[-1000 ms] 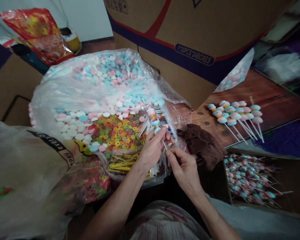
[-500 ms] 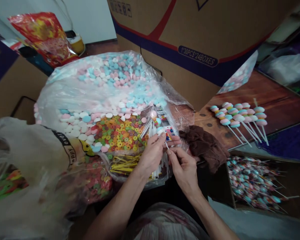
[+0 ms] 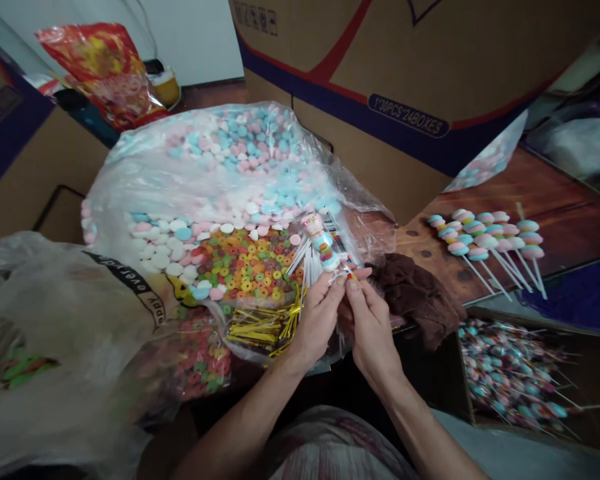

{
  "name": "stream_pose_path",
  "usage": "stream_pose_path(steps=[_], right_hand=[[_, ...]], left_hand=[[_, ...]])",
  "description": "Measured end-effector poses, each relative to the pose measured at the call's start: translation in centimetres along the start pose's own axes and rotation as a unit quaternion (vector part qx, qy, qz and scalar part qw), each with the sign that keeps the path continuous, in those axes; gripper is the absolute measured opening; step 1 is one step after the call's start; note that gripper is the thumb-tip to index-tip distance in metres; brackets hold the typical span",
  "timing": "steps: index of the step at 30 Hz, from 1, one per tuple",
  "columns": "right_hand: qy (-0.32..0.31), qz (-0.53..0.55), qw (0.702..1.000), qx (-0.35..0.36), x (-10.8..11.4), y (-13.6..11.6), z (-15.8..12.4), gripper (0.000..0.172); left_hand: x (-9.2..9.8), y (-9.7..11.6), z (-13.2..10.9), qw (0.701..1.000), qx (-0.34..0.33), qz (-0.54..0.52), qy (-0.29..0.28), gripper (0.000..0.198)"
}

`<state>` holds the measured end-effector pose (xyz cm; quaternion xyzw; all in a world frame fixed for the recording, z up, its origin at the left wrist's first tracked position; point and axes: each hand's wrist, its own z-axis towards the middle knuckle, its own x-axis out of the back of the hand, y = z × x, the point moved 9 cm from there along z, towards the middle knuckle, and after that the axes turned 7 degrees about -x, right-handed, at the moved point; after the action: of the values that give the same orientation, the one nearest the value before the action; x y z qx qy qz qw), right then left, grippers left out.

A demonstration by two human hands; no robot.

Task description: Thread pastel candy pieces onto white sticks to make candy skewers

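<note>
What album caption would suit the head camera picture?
Left hand and right hand meet at the lower part of a candy stick, between loose ring sweets and a crumpled brown cloth.

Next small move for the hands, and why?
Probably a small fingertip twist just below the candy skewer's lowest piece: left hand and right hand meet there, fingertips close together, and gold ties lie nearby. Whether a tie is already between the fingers, I can't tell.
</note>
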<state>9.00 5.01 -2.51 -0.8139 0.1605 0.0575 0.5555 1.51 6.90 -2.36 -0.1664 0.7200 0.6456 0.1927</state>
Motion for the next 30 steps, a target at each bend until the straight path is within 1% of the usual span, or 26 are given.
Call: stream_pose_path(steps=[2,3,4,6,8,9,10,11,12,14,16,18,20,22,24,26,28,30], right_hand=[[0.000,0.071,0.996,-0.051,-0.6,0.5,0.0,0.030],[-0.010,0.098,0.992,-0.076,-1.1,0.8,-0.1,0.032],[-0.027,0.111,0.989,-0.092,-1.6,1.0,-0.1,0.034],[-0.071,0.099,0.988,-0.101,-2.8,1.0,-0.1,0.035],[-0.132,0.020,0.988,-0.075,-4.1,0.7,-0.1,0.034],[-0.158,-0.047,0.985,-0.045,-4.7,0.3,-0.1,0.034],[-0.175,-0.130,0.976,-0.004,-5.1,0.0,-0.1,0.033],[-0.178,-0.220,0.958,0.046,-5.3,-0.5,-0.1,0.031],[-0.165,-0.305,0.932,0.101,-5.3,-1.0,-0.1,0.028],[-0.122,-0.432,0.871,0.198,-5.0,-2.0,-0.2,0.022],[-0.104,-0.496,0.824,0.254,-4.8,-2.4,-0.3,0.023],[-0.117,-0.536,0.789,0.276,-4.9,-2.1,-0.3,0.023],[-0.130,-0.572,0.757,0.288,-5.2,-1.6,-0.3,0.022],[-0.137,-0.602,0.728,0.299,-5.5,-1.2,-0.3,0.022],[-0.139,-0.617,0.712,0.306,-5.7,-0.8,-0.2,0.023],[-0.143,-0.616,0.711,0.309,-5.7,-0.5,-0.1,0.024],[-0.149,-0.610,0.716,0.306,-5.4,-0.5,0.1,0.024],[-0.146,-0.604,0.721,0.307,-4.9,-0.9,0.3,0.023]], left_hand=[[-0.3,0.8,-0.3,0.999,-0.005,-0.023,-0.024,0.029],[-0.3,1.2,-0.5,0.999,0.001,-0.045,-0.031,0.028],[-0.1,1.6,-0.6,0.997,0.007,-0.069,-0.031,0.027],[0.8,2.4,-0.7,0.994,0.015,-0.110,-0.008,0.023],[2.1,3.3,-0.6,0.992,0.006,-0.126,0.025,0.016],[2.8,3.8,-0.6,0.991,-0.006,-0.127,0.041,0.013],[3.6,4.3,-0.5,0.990,-0.022,-0.127,0.058,0.010],[4.4,4.8,-0.3,0.988,-0.042,-0.124,0.076,0.008],[5.3,5.4,-0.2,0.986,-0.063,-0.118,0.097,0.008],[7.2,6.1,-0.1,0.981,-0.088,-0.104,0.136,0.009],[8.7,6.3,0.1,0.979,-0.082,-0.097,0.162,0.011],[9.6,5.9,0.1,0.979,-0.048,-0.098,0.174,0.013],[9.7,5.3,0.1,0.979,-0.004,-0.105,0.175,0.011],[9.2,4.8,0.0,0.978,0.030,-0.117,0.170,0.012],[8.7,4.7,0.0,0.977,0.040,-0.130,0.167,0.016],[8.4,4.7,0.1,0.978,0.037,-0.131,0.161,0.016],[8.3,4.8,0.3,0.981,0.021,-0.115,0.154,0.015],[8.5,4.9,0.5,0.984,0.000,-0.092,0.151,0.018]])
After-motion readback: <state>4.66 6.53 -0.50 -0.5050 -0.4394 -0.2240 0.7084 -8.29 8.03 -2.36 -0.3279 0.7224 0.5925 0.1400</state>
